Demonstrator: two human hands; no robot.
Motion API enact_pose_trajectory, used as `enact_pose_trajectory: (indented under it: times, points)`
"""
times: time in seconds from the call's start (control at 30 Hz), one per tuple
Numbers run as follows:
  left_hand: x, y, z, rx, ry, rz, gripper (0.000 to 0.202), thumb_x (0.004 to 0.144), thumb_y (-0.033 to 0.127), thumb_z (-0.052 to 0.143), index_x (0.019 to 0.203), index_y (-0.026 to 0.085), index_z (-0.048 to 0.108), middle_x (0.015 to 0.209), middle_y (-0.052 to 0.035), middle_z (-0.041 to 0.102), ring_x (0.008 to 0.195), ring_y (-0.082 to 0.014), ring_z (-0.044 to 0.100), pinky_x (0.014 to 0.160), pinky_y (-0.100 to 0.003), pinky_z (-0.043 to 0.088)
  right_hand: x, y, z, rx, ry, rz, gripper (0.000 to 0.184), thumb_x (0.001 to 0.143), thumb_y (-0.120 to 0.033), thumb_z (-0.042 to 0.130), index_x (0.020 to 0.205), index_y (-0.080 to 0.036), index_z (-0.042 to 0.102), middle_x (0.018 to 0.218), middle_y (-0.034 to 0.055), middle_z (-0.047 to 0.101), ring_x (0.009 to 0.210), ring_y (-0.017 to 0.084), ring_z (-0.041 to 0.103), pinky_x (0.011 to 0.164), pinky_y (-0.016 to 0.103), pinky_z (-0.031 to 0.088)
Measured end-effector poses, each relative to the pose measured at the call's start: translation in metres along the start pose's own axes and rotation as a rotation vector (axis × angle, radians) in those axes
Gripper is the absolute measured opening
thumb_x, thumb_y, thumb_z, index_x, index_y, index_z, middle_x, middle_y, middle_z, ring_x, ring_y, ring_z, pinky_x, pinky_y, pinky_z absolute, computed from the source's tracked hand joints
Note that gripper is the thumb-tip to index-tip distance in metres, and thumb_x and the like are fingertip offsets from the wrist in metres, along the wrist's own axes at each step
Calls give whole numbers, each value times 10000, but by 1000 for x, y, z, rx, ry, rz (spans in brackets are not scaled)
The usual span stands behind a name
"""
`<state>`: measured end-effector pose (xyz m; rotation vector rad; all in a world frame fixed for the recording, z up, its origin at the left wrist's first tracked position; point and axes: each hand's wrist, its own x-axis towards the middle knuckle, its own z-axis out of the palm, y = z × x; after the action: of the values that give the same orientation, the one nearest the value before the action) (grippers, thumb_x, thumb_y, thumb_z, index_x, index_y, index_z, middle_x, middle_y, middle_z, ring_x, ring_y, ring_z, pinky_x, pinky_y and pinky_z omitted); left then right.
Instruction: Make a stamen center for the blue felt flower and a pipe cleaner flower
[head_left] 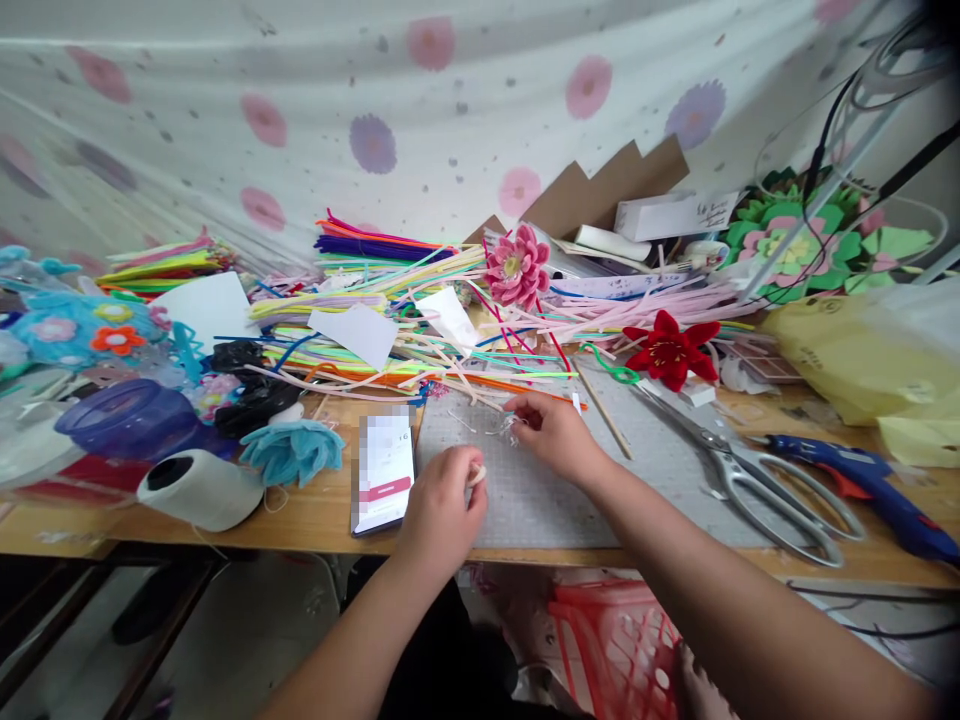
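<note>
My left hand (448,505) is closed above the grey mat (540,510), with a small cream-coloured piece (476,474) showing between thumb and curled fingers. Farther forward and to the right, my right hand (559,435) has its thumb and fingertips pinched together. Thin white wispy bits (508,430) lie at those fingertips; whether they are gripped cannot be made out. A pale pipe cleaner (476,398) ends close to the same fingers. To the left of my left hand lies a lit phone (386,470).
Bundles of coloured pipe cleaners (360,350) line the back, with a pink flower (517,266) on them. Rightward are a red flower (670,350), a thin stick (606,412), large scissors (750,475) and a blue glue gun (862,480). Leftward sit a thread spool (202,490) and a blue flower (292,450).
</note>
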<state>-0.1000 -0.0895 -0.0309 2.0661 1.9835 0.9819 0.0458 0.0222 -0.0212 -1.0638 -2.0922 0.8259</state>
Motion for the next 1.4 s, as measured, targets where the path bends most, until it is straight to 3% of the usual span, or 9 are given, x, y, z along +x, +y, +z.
enact_pose_trajectory:
  times: [0.2,0.4,0.6,0.7,0.83,0.93,1.07,1.23,1.4]
  points:
    - [-6,10,4,-82,-21,68,66,814,146,485,841,202,506,795,-28,586,746,-171,552,662,-288,421,17,-19,-6,-105,-152,-66,231,748,-162,579,961,-173,666,824,13,683,621,104,566,601,211,423]
    - [-5,3,5,-192,-36,88,111,774,98,534,811,201,521,821,-19,594,774,-150,557,699,-271,440,29,-18,-22,-314,-213,-136,186,748,-121,547,830,-184,701,835,44,685,729,162,576,670,260,395]
    - [-4,-2,3,-356,-51,69,190,737,74,570,884,194,565,924,-39,627,855,-157,586,739,-281,480,-5,-13,-56,-376,-223,-123,156,770,-137,552,852,-164,682,808,52,671,713,160,574,668,264,415]
    - [-3,1,1,-385,-77,62,209,732,79,583,908,191,586,960,-45,641,886,-163,592,751,-289,493,-36,-18,-68,-264,-299,-128,148,787,-145,554,883,-165,664,833,47,664,734,149,587,694,264,451]
    - [-3,15,2,-535,-176,9,210,739,110,597,932,192,618,991,-47,654,877,-159,616,760,-290,510,-71,-22,-66,20,-345,4,183,796,-156,569,966,-171,635,908,52,657,766,138,604,727,278,494]
    - [-2,29,6,-737,-278,-87,179,766,139,585,932,186,634,968,-49,670,865,-158,636,770,-284,514,-84,-21,-58,219,-273,5,242,782,-154,603,1022,-178,617,955,53,635,788,126,604,748,276,507]
    - [-2,46,9,-882,-302,-263,117,777,231,618,875,175,647,793,-22,685,730,-137,636,684,-252,514,-91,-18,-54,302,-118,-24,81,772,-168,621,849,-163,647,818,31,620,740,116,590,700,249,489]
    - [-1,59,12,-1058,-350,-432,152,757,273,658,863,166,634,719,-2,676,639,-113,631,615,-224,517,-97,-16,-61,540,-112,244,78,747,-235,642,746,-158,629,676,-8,625,632,101,564,618,234,452]
    - [-1,66,18,-1128,-401,-441,126,769,276,657,826,168,628,704,9,672,634,-96,621,612,-200,499,-102,-16,-68,770,-118,462,141,701,-285,673,725,-158,617,661,-20,610,595,91,564,594,232,468]
